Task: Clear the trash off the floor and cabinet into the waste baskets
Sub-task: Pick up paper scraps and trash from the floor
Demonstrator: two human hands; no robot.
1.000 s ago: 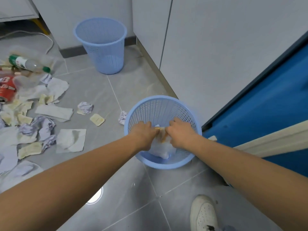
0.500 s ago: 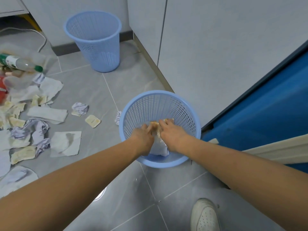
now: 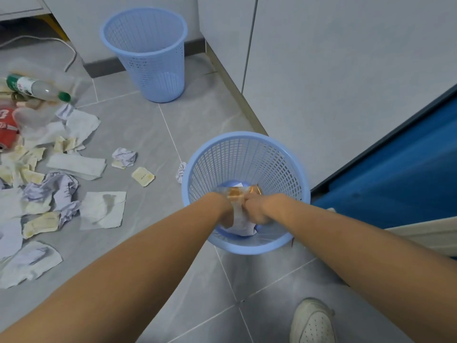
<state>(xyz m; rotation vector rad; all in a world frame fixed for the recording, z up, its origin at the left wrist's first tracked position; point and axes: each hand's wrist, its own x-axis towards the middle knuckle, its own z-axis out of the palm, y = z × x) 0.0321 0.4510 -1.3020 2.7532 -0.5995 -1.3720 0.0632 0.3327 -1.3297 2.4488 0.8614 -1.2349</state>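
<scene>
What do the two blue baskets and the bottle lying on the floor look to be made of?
Near basket and far basket: apparently moulded plastic, matte light blue, judging by the uniform lattice walls and smooth rolled rims. Bottle: likely clear plastic, see-through body with a printed label and green cap; glass cannot be ruled out.

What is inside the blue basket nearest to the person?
Both hands, the left hand and the right hand, reach into the near basket and grip a wad of trash, white paper with yellowish scraps. They cover most of the basket's bottom, so anything beneath is hidden.
</scene>
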